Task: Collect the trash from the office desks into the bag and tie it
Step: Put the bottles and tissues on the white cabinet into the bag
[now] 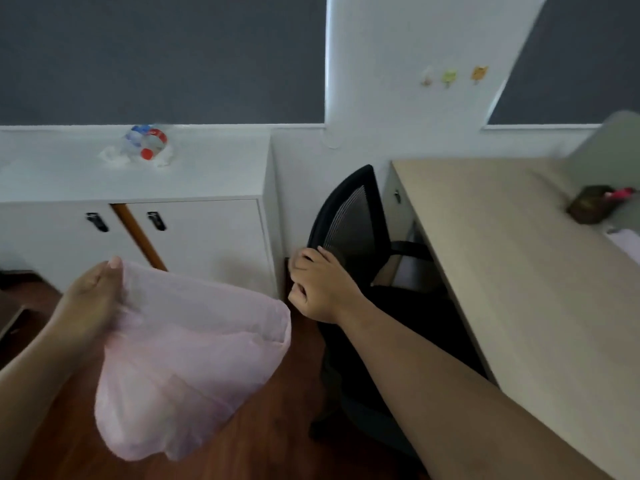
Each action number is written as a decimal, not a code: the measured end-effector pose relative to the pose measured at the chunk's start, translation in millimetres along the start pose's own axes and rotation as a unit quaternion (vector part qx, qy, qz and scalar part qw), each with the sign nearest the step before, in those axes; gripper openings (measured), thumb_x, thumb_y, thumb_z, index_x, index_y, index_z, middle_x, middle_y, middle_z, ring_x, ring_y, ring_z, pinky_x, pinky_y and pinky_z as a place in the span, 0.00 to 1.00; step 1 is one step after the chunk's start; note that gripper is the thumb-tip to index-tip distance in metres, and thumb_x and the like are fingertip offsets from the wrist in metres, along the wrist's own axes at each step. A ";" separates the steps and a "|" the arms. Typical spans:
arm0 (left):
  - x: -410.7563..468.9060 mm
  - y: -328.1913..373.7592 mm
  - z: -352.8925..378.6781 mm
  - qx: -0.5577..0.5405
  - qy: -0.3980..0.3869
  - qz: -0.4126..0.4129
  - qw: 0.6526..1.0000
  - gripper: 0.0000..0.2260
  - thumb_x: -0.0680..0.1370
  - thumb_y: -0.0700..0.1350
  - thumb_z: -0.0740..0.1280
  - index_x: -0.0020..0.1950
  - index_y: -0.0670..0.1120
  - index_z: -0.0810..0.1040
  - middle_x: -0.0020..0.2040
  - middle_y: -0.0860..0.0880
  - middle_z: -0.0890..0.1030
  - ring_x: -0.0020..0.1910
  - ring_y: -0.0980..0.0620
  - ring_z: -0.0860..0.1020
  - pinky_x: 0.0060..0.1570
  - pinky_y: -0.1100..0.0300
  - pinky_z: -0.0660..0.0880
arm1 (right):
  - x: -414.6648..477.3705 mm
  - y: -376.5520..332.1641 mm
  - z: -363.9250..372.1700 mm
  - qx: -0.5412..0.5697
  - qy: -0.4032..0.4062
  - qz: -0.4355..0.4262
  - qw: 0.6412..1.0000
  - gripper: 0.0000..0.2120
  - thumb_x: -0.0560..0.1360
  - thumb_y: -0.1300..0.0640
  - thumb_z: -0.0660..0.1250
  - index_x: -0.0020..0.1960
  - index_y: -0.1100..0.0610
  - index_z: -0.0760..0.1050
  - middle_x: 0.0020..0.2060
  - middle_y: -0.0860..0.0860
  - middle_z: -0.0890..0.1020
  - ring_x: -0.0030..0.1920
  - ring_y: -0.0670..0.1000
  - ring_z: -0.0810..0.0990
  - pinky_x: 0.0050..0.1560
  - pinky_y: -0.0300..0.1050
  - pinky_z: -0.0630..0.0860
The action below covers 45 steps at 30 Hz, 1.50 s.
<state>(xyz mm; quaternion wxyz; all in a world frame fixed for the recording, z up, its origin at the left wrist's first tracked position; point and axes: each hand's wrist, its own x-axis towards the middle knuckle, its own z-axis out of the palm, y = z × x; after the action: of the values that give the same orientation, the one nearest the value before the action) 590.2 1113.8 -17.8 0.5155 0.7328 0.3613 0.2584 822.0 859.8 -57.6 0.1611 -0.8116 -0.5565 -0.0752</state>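
One translucent pink plastic bag [194, 358] hangs gripped in the left hand [90, 299]; the empty, loosely curled right hand [318, 289] fronts one black mesh chair [353, 216].

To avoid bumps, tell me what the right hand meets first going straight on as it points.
Probably the black mesh chair back, whose left edge sits right at the right hand; beyond it, the white cabinet. Depth is unclear.
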 end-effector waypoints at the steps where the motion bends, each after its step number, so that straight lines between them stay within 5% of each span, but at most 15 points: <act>1: -0.4 2.4 8.8 -0.003 -0.013 0.002 1.000 0.30 0.77 0.69 0.57 0.46 0.40 0.74 0.39 0.37 0.79 0.34 0.42 0.77 0.36 0.51 0.75 | -11.6 4.6 -4.6 0.009 -0.005 0.005 1.000 0.13 0.70 0.53 0.56 0.36 0.58 0.75 0.42 0.52 0.78 0.60 0.56 0.73 0.69 0.60 0.65; 4: 5.4 8.6 23.9 -0.032 -0.021 -0.006 0.999 0.27 0.79 0.67 0.57 0.47 0.43 0.76 0.40 0.37 0.77 0.34 0.44 0.75 0.35 0.54 0.72 | -46.7 19.5 -15.9 0.013 -0.017 0.005 1.000 0.12 0.70 0.54 0.58 0.39 0.61 0.77 0.46 0.54 0.79 0.68 0.58 0.70 0.72 0.62 0.62; 7: 22.3 7.0 31.5 -0.017 -0.045 -0.014 0.999 0.37 0.70 0.76 0.60 0.52 0.40 0.75 0.43 0.38 0.76 0.37 0.43 0.73 0.34 0.54 0.69 | -75.8 31.7 -29.6 -0.009 -0.053 0.023 0.998 0.14 0.72 0.54 0.60 0.50 0.61 0.77 0.59 0.54 0.78 0.75 0.55 0.61 0.75 0.58 0.59; 11: 23.3 31.8 62.3 -0.011 -0.099 -0.011 0.995 0.16 0.83 0.58 0.56 0.41 0.51 0.70 0.40 0.52 0.71 0.36 0.56 0.69 0.36 0.59 0.67 | -112.2 40.7 -53.2 -0.028 -0.082 0.067 0.994 0.18 0.74 0.56 0.61 0.61 0.60 0.75 0.75 0.53 0.65 0.79 0.50 0.49 0.72 0.42 0.54; 13: 19.0 41.1 78.0 0.007 -0.099 -0.004 0.995 0.15 0.85 0.54 0.54 0.40 0.54 0.69 0.39 0.54 0.70 0.36 0.57 0.68 0.36 0.60 0.66 | -133.1 43.2 -65.7 -0.039 -0.100 0.089 0.990 0.20 0.75 0.55 0.60 0.66 0.58 0.73 0.78 0.50 0.57 0.79 0.47 0.43 0.68 0.39 0.59; 16: 29.3 36.1 92.2 0.013 -0.093 0.029 0.995 0.20 0.82 0.62 0.56 0.39 0.53 0.75 0.38 0.47 0.74 0.37 0.49 0.73 0.36 0.57 0.68 | -163.7 47.2 -80.4 -0.046 -0.120 0.109 0.986 0.23 0.76 0.54 0.58 0.69 0.56 0.71 0.79 0.47 0.52 0.78 0.45 0.40 0.66 0.43 0.66; 19: 48.5 29.3 101.0 0.052 -0.106 0.010 0.993 0.24 0.75 0.72 0.57 0.44 0.52 0.76 0.42 0.42 0.77 0.45 0.38 0.77 0.39 0.50 0.71 | -187.2 53.5 -89.8 -0.078 -0.126 0.111 0.983 0.28 0.74 0.51 0.53 0.73 0.54 0.68 0.79 0.47 0.53 0.79 0.50 0.42 0.72 0.49 0.65; 23: 44.4 47.4 115.5 0.057 -0.136 0.041 0.988 0.30 0.74 0.74 0.55 0.49 0.48 0.78 0.44 0.39 0.80 0.41 0.40 0.78 0.41 0.49 0.74 | -215.6 62.9 -100.7 -0.132 -0.124 0.099 0.979 0.29 0.73 0.51 0.53 0.73 0.55 0.69 0.77 0.50 0.60 0.78 0.57 0.51 0.75 0.53 0.61; 26: 35.2 56.7 125.7 0.042 -0.161 0.050 0.985 0.24 0.78 0.69 0.56 0.44 0.50 0.77 0.39 0.44 0.76 0.36 0.44 0.73 0.35 0.56 0.67 | -233.5 66.3 -110.4 -0.179 -0.131 0.101 0.970 0.29 0.73 0.52 0.53 0.73 0.57 0.69 0.76 0.51 0.63 0.77 0.59 0.57 0.73 0.52 0.64; 31: 32.1 59.4 139.1 0.035 -0.184 0.062 0.980 0.24 0.79 0.67 0.56 0.45 0.47 0.76 0.39 0.45 0.73 0.38 0.45 0.71 0.36 0.56 0.66 | -259.8 71.2 -113.1 -0.213 -0.159 0.157 0.951 0.31 0.75 0.51 0.50 0.78 0.55 0.58 0.78 0.49 0.54 0.78 0.56 0.53 0.68 0.51 0.70; 34: 33.4 62.3 143.5 0.046 -0.185 0.073 0.979 0.27 0.77 0.70 0.56 0.47 0.46 0.76 0.39 0.44 0.73 0.39 0.45 0.71 0.36 0.56 0.65 | -266.4 73.0 -114.8 -0.243 -0.179 0.173 0.938 0.32 0.76 0.52 0.57 0.78 0.55 0.54 0.78 0.50 0.53 0.77 0.58 0.56 0.66 0.53 0.72; 39: 23.9 78.1 152.0 0.042 -0.202 0.082 0.975 0.22 0.83 0.61 0.56 0.39 0.46 0.72 0.37 0.46 0.72 0.34 0.48 0.68 0.35 0.58 0.63 | -255.2 65.2 -115.1 -0.370 -0.172 0.128 0.904 0.30 0.78 0.48 0.59 0.77 0.58 0.61 0.77 0.55 0.60 0.76 0.60 0.59 0.75 0.62 0.55; 45: 11.6 97.8 154.2 0.030 -0.166 0.090 0.982 0.19 0.84 0.55 0.56 0.37 0.47 0.70 0.34 0.51 0.71 0.31 0.54 0.67 0.33 0.61 0.63 | -169.3 24.3 -67.7 -0.302 -0.106 0.071 0.945 0.32 0.70 0.39 0.68 0.68 0.57 0.74 0.60 0.53 0.79 0.60 0.58 0.78 0.67 0.58 0.63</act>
<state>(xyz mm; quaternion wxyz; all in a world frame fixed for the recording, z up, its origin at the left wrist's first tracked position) 738.8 1015.0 22.7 0.5207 0.8100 0.2112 0.1679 785.9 679.6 -49.5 -0.1464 -0.8627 -0.4629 -0.1413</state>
